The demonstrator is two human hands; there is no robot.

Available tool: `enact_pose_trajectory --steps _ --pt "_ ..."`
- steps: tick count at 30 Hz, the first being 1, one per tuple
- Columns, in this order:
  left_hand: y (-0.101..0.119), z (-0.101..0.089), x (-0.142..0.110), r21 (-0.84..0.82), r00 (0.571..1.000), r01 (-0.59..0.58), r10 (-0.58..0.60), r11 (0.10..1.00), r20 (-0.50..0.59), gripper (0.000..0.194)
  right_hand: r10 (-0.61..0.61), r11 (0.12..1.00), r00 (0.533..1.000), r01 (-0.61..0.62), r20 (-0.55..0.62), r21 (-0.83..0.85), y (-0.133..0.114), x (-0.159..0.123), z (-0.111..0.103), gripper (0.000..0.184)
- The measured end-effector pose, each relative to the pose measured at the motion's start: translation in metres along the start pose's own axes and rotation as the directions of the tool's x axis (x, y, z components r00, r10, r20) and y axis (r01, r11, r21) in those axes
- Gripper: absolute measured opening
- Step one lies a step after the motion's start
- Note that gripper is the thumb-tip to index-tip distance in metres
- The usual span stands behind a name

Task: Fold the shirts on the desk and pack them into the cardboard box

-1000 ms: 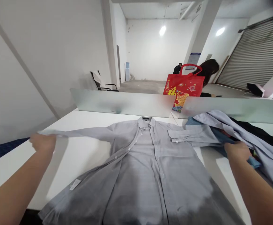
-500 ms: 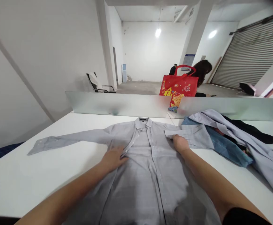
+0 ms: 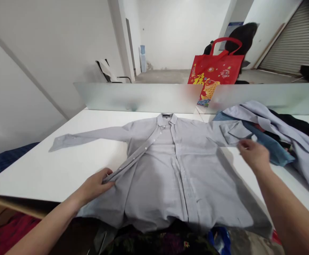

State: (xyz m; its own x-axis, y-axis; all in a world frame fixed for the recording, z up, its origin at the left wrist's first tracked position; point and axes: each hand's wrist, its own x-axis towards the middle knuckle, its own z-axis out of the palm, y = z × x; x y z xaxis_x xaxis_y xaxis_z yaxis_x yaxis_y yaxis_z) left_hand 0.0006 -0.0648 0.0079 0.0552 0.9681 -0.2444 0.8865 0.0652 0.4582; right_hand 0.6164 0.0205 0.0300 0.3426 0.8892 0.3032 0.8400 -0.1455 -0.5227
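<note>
A grey button-up shirt (image 3: 159, 170) lies spread face up on the white table (image 3: 85, 166), its collar at the far side. The front is unbuttoned, and its lower hem hangs over the near edge. My left hand (image 3: 97, 186) is closed on the buttoned front edge, drawing it out to the left. At the end of the right sleeve, my right hand (image 3: 254, 154) has its fingers pinched together at the cuff. That sleeve end (image 3: 235, 131) is crumpled and doubled over. The other sleeve (image 3: 90, 135) stretches out flat to the left.
A pile of clothes with blue denim (image 3: 273, 150) and a light shirt (image 3: 303, 145) lies at the right. A frosted glass divider (image 3: 144, 97) runs along the back, with a red bag (image 3: 215, 67) behind it. A person (image 3: 242, 39) is beyond.
My left hand has pulled the shirt's front edge toward me and left. My right hand has moved outward right with the cuff, which lay folded inward before. The view has tilted down.
</note>
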Motion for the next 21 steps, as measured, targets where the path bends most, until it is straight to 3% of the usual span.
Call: enact_pose_trajectory --steps 2,5,7,9,11,12,13,14,16,17,19,21 --pt "0.002 -0.013 -0.014 -0.050 1.000 0.001 0.001 0.999 0.025 0.024 0.060 0.981 0.966 -0.104 0.250 0.166 -0.040 -0.035 0.016 0.019" --pt "0.034 -0.034 -0.040 -0.219 0.998 -0.026 0.039 0.975 0.057 0.029 -0.148 0.894 0.815 -0.133 0.561 0.428 -0.107 -0.088 0.033 0.026" --pt "0.070 -0.041 -0.058 -0.393 0.974 -0.123 0.187 0.911 0.128 0.034 -0.298 0.839 0.691 -0.139 0.658 0.526 -0.142 -0.117 0.039 0.032" --pt "0.104 -0.039 -0.073 -0.479 0.872 -0.302 0.442 0.824 0.211 0.036 -0.377 0.808 0.641 -0.125 0.669 0.576 -0.162 -0.136 0.043 0.034" --pt "0.124 -0.031 -0.079 -0.481 0.708 -0.465 0.639 0.743 0.302 0.036 -0.380 0.815 0.691 -0.064 0.615 0.576 -0.162 -0.144 0.044 0.033" --pt "0.126 -0.025 -0.078 -0.448 0.668 -0.510 0.666 0.734 0.331 0.033 -0.362 0.837 0.736 -0.014 0.572 0.547 -0.156 -0.143 0.044 0.031" --pt "0.123 -0.020 -0.074 -0.384 0.683 -0.530 0.649 0.756 0.335 0.028 -0.333 0.870 0.786 0.044 0.521 0.490 -0.145 -0.140 0.043 0.029" --pt "0.116 -0.015 -0.068 -0.286 0.750 -0.518 0.589 0.806 0.301 0.024 -0.297 0.910 0.837 0.104 0.459 0.401 -0.132 -0.135 0.041 0.026" --pt "0.093 -0.006 -0.048 -0.040 0.916 -0.381 0.383 0.924 0.115 0.024 -0.215 0.974 0.929 0.183 0.301 0.130 -0.100 -0.122 0.033 0.025" --pt "0.081 -0.001 -0.037 0.069 0.961 -0.276 0.277 0.959 0.003 0.025 -0.172 0.983 0.960 0.183 0.222 -0.029 -0.084 -0.117 0.028 0.027" --pt "0.062 0.009 -0.017 0.182 0.986 -0.093 0.116 0.979 -0.123 0.027 -0.079 0.946 0.988 0.115 0.129 -0.302 -0.056 -0.108 0.019 0.037" --pt "0.054 0.023 -0.002 0.172 0.992 -0.036 0.056 0.985 -0.113 0.030 0.011 0.891 0.989 0.059 0.151 -0.450 -0.036 -0.106 0.015 0.047"
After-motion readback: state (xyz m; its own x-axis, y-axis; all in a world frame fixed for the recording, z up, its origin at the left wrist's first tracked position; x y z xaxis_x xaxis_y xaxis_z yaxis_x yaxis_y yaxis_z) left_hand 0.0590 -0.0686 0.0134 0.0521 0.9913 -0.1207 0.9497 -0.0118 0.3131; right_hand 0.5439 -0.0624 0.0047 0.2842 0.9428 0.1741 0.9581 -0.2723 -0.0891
